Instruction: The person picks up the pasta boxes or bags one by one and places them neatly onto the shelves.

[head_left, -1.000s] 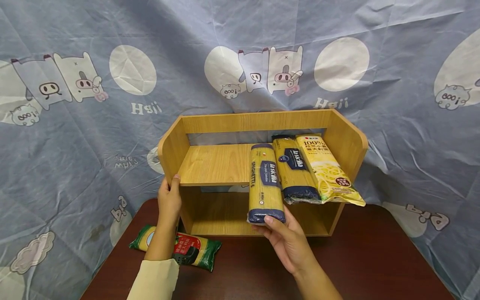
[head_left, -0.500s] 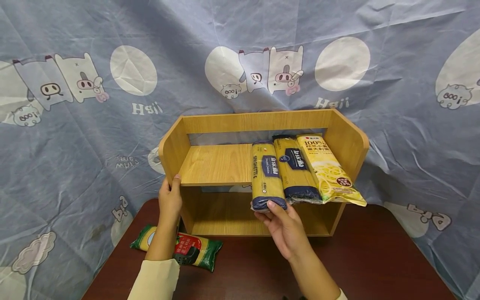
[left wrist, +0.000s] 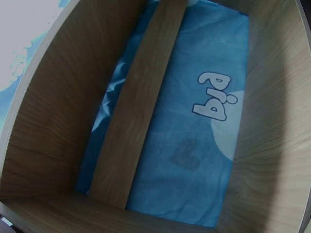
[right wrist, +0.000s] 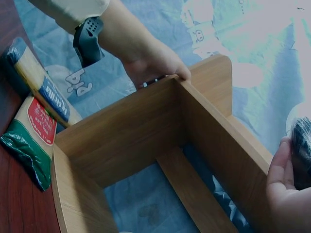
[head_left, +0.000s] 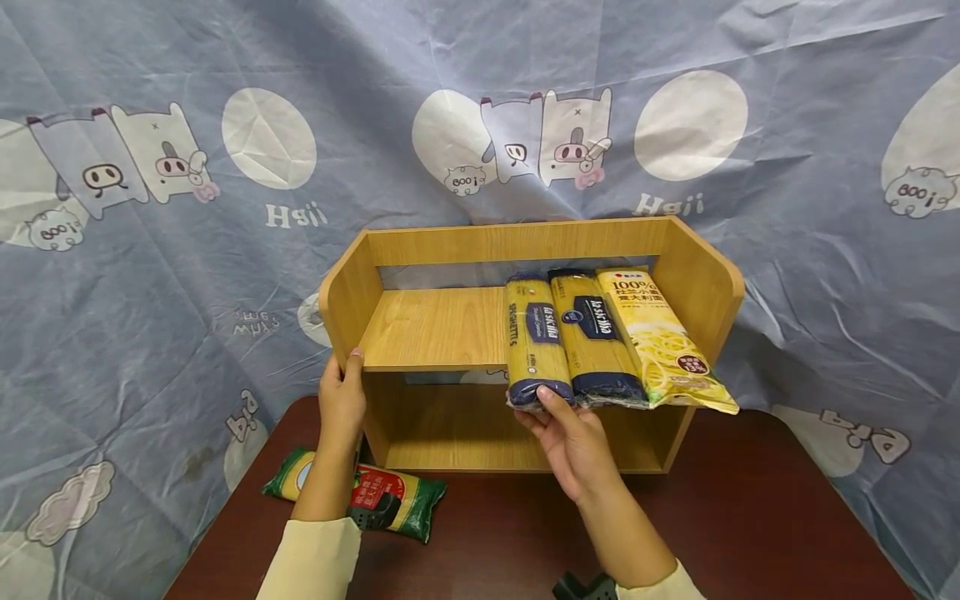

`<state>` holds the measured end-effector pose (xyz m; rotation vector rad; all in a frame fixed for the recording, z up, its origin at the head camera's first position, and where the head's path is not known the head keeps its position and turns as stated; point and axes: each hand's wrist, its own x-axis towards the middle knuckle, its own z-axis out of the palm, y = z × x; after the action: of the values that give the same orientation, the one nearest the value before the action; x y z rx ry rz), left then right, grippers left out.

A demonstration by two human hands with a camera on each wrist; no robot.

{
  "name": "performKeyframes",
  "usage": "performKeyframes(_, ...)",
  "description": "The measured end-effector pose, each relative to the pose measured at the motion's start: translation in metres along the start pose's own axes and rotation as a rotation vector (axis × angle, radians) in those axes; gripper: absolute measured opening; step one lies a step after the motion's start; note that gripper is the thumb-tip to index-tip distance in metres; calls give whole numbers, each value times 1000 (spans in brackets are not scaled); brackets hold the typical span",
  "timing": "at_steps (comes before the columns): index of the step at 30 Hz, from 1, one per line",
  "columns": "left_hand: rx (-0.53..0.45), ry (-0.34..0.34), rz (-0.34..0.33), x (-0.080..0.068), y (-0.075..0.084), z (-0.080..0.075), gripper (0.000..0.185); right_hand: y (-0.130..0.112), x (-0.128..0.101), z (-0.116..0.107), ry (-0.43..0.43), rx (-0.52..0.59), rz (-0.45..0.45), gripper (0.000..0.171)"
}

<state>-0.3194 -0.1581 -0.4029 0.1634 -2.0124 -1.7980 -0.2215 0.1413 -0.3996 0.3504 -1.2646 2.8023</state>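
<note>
My left hand point(head_left: 342, 404) grips the left side of the wooden shelf point(head_left: 442, 329), its thumb at the upper board's front corner. In the right wrist view that same left hand point(right wrist: 155, 65) is seen on the panel's edge. On the upper board lies a yellow spaghetti pack point(head_left: 534, 333) with dark blue ends. My right hand point(head_left: 573, 442) holds this pack's near end, thumb on top and fingers beneath. Directly right of it lies a matching spaghetti pack point(head_left: 588, 333), then a yellow-white noodle pack point(head_left: 660, 337) against the right panel. The left wrist view shows no hand.
A green-ended pasta pack point(head_left: 408, 504) lies on the dark red table point(head_left: 480, 550), partly behind my left forearm. The right wrist view shows another blue-labelled pack point(right wrist: 53, 97) beside it. A patterned grey-blue cloth point(head_left: 480, 67) hangs behind the shelf.
The held spaghetti pack has moved back and slightly right on the upper board, up against the neighbouring pack. My right hand moved with it; the left hand stayed on the shelf.
</note>
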Motion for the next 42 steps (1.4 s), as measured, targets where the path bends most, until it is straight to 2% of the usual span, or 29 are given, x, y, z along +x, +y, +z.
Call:
performKeyframes(8,-53,-11,-6,-2,2,0,45,0,12,-4,-4,34,-21,35)
performKeyframes(14,-67,-21,-18,-3,3,0,45,-2,14,-5,-8,28,0,40)
performKeyframes(25,-63,-46,-34,-4,5,-2,48,-6,0,-14,-123,-138,76,23)
performKeyframes(30,-71,-77,-41,-5,5,-5,51,-10,-7,-21,-116,-238,103,22)
performKeyframes(33,-67,-125,-50,-6,3,-10,54,-14,-13,-26,-114,-289,125,26)
performKeyframes(38,-42,-211,-59,-17,0,-22,59,-20,-25,-34,-138,-358,137,25)
performKeyframes(42,-20,-221,-64,-30,-1,-34,59,-24,-33,-38,-175,-449,118,22)
